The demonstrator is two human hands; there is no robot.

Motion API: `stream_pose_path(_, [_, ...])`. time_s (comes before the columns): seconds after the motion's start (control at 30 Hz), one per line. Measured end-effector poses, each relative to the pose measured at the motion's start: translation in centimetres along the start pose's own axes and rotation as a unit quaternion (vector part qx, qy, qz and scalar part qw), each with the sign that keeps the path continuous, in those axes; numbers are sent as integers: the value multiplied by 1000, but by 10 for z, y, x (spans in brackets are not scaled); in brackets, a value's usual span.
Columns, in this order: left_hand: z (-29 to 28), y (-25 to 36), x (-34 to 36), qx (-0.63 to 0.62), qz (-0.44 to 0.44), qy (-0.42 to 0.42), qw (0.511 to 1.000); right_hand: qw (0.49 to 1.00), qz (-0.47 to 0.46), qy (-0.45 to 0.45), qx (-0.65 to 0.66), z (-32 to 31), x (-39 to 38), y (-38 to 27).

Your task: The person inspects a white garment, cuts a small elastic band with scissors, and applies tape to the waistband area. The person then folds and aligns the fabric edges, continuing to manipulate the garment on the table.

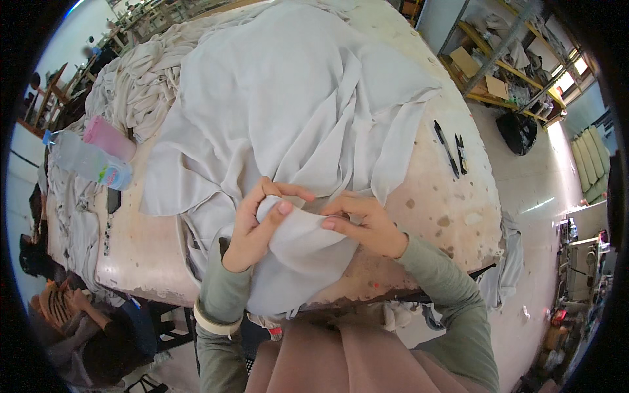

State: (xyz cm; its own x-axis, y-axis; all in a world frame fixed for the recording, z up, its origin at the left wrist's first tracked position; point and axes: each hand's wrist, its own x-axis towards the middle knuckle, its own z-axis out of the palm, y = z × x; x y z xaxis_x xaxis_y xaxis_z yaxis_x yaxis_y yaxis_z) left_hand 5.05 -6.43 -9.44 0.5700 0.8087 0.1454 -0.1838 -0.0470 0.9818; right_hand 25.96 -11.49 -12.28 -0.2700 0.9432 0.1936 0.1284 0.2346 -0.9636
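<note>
A large piece of pale grey fabric (262, 98) lies in loose folds over the table, and its near edge is lifted in both my hands. My left hand (259, 223) pinches the edge between thumb and fingers. A short way to the right, my right hand (363, 223) grips the same edge, thumb on top and fingertips partly hidden behind the cloth. Between the hands the edge runs in a shallow curve. Below them a flap of the fabric hangs down over the table's front edge.
On the left stand a pink cup (110, 139) and a clear water bottle (92, 160), tipped in view, beside heaped cloth (141, 85). Two black pens (447, 149) lie at right on the worn table (452, 216). Another person (98, 334) sits at lower left. Shelves (504, 59) stand far right.
</note>
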Motion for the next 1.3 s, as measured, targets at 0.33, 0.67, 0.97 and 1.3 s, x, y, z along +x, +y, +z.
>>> stream_pose_path(0.33, [-19,-2,2,181,102,212,955,992,-15,78,-103,-33,-3,-19])
stream_pose_path(0.67, [-70,20,-7,58,120,323,937,986,4,130,-101,-50,-1,-17])
stream_pose_path(0.97, [-120,30,-23,77,191,552,808,930,-111,160,-312,-67,8,-3])
stream_pose_path(1.3, [-27,-2,6,458,161,-45,873,925,-227,95,-288,-7,5,13])
